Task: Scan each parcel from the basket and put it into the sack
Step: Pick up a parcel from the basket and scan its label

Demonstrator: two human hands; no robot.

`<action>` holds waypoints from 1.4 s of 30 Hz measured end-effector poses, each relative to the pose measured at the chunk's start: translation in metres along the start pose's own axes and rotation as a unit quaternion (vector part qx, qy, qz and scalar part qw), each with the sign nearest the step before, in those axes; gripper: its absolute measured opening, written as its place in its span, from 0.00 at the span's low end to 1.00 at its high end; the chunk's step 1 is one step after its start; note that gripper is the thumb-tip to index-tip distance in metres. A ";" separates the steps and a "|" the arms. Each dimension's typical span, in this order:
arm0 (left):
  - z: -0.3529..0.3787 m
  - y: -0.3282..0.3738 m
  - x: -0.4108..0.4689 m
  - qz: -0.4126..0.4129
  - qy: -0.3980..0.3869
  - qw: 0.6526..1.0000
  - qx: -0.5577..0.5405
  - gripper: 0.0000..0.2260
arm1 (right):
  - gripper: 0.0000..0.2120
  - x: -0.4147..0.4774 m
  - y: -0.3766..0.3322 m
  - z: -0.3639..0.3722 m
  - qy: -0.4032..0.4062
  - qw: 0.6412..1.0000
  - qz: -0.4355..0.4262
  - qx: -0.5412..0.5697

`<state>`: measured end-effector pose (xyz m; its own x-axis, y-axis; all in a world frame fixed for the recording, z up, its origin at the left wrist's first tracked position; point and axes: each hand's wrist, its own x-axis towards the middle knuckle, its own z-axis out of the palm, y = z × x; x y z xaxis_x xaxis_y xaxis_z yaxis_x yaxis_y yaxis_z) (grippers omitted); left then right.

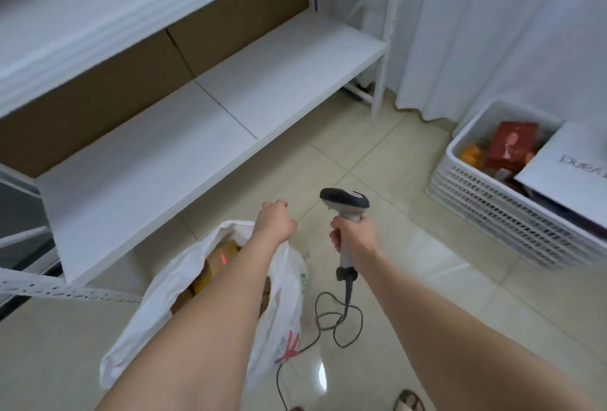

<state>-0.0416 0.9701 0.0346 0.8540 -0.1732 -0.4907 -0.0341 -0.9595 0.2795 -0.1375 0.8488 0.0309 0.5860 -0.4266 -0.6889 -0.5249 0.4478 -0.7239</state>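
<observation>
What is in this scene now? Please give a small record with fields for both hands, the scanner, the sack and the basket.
sack: white, open, on the floor; brown boxes inside, a red light spot on one
basket: white, on the floor at right; holds parcels, a white flat box across its top
scanner: upright, head pointing toward the sack
left hand: fingers curled, above the sack mouth; unclear whether it holds the rim
right hand: grips the scanner handle
</observation>
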 end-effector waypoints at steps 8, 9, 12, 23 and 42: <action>0.020 0.195 -0.018 0.092 0.011 0.995 0.026 0.24 | 0.05 0.008 -0.094 -0.162 0.032 0.987 0.008 0.159; 0.024 0.217 -0.018 0.103 0.010 0.994 0.030 0.23 | 0.05 0.011 -0.102 -0.180 0.039 0.985 0.006 0.166; 0.034 0.281 -0.015 0.137 0.002 0.989 0.046 0.23 | 0.05 0.024 -0.124 -0.229 0.063 0.983 0.006 0.174; 0.074 0.485 0.071 0.213 -0.046 0.973 0.079 0.22 | 0.02 0.145 -0.214 -0.365 0.172 0.965 0.012 0.198; 0.234 0.757 0.185 0.258 -0.216 0.939 0.070 0.24 | 0.07 0.353 -0.280 -0.606 0.323 0.927 0.051 0.185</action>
<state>-0.0306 0.1600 -0.0377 0.4149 -0.6681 -0.6176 -0.4792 -0.7375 0.4759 -0.1576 0.0966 -0.0334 -0.0101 -0.6947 -0.7192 -0.2401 0.6999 -0.6726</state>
